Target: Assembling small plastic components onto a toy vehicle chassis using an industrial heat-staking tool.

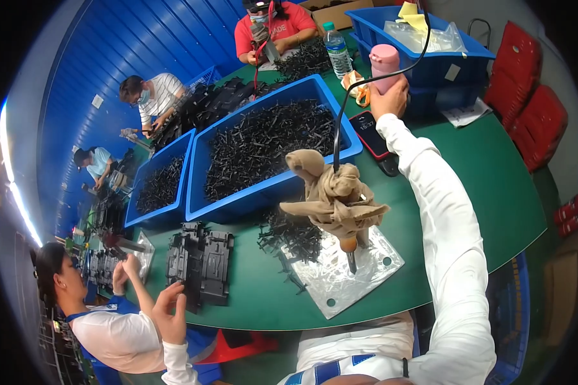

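Observation:
My right hand reaches across the green table, its fingers wrapped round a pink lidded drink bottle. My left hand is raised near the table's front edge, fingers apart and a little bent, with nothing in it. Just beyond it lie black moulded plastic parts. Between my arms hangs a cord-hung tool wrapped in tan cloth, its metal tip pointing down over a shiny metal plate. Small black plastic pieces are heaped against the plate's far left side.
Two blue bins of small black pieces stand beyond the plate. A phone, a clear water bottle and a blue crate are near the pink bottle. Co-workers sit along the left and far sides. Red chairs stand at right.

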The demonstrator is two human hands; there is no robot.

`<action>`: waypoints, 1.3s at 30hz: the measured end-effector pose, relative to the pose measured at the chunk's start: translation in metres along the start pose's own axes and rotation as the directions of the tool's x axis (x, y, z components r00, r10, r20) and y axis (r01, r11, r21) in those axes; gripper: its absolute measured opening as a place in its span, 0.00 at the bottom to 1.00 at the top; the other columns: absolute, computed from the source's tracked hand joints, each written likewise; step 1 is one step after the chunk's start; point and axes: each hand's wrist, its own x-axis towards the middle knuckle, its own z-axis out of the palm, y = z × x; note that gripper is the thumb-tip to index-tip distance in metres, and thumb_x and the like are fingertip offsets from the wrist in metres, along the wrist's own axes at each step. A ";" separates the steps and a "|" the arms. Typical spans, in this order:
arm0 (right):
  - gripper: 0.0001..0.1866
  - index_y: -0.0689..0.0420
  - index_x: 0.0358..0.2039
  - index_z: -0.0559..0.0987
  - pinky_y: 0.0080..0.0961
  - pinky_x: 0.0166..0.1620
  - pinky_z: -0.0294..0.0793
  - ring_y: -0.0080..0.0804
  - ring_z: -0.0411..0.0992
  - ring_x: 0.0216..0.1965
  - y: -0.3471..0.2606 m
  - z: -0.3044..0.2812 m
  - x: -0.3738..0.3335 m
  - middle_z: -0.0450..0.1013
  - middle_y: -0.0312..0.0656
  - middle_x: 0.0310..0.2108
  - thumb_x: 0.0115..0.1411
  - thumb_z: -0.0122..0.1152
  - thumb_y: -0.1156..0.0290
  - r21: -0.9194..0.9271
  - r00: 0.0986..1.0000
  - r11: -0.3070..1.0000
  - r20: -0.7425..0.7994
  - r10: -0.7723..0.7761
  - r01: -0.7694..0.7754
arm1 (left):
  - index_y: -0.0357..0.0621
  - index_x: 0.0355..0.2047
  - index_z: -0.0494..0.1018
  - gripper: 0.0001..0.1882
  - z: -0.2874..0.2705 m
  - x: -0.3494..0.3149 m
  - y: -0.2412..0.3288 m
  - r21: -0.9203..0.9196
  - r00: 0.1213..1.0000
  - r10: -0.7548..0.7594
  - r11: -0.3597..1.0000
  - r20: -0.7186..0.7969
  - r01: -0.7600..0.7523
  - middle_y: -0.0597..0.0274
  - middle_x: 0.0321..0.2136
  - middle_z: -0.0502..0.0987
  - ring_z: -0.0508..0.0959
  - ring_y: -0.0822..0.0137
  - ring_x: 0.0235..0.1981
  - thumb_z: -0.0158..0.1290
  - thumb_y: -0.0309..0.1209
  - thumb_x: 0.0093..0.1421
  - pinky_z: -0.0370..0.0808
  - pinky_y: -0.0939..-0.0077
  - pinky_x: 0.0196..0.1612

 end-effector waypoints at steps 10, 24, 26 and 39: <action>0.38 0.64 0.52 0.69 0.36 0.50 0.74 0.47 0.77 0.45 -0.020 -0.091 0.013 0.76 0.55 0.45 0.47 0.78 0.58 0.340 0.997 0.939 0.044 -0.069 0.050 | 0.32 0.37 0.80 0.09 0.014 -0.036 0.062 0.010 0.990 0.140 0.990 -0.027 -0.140 0.47 0.42 0.81 0.80 0.65 0.33 0.56 0.17 0.54 0.76 0.77 0.37; 0.39 0.63 0.56 0.64 0.32 0.34 0.79 0.39 0.77 0.33 -0.048 -0.355 -0.075 0.74 0.49 0.34 0.57 0.65 0.45 0.595 0.620 0.594 0.760 -0.197 -0.541 | 0.40 0.37 0.81 0.16 0.066 -0.069 0.124 -0.332 0.809 0.545 0.822 0.221 -0.463 0.51 0.40 0.82 0.79 0.56 0.31 0.65 0.18 0.45 0.76 0.70 0.34; 0.47 0.61 0.58 0.61 0.34 0.34 0.79 0.41 0.77 0.34 -0.058 -0.384 -0.107 0.74 0.51 0.35 0.49 0.72 0.42 0.530 0.468 0.528 0.845 -0.259 -0.664 | 0.42 0.40 0.81 0.18 0.077 -0.076 0.140 -0.424 0.710 0.667 0.724 0.227 -0.544 0.54 0.42 0.81 0.77 0.58 0.30 0.67 0.21 0.45 0.75 0.70 0.33; 0.45 0.62 0.53 0.75 0.30 0.51 0.74 0.35 0.74 0.49 -0.070 -0.398 -0.261 0.75 0.45 0.48 0.34 0.84 0.58 -0.193 -0.215 0.106 0.724 -0.655 -0.975 | 0.36 0.56 0.72 0.43 0.118 -0.070 0.196 -0.870 0.379 0.909 0.321 0.173 -0.374 0.39 0.57 0.71 0.77 0.48 0.52 0.73 0.45 0.43 0.73 0.60 0.52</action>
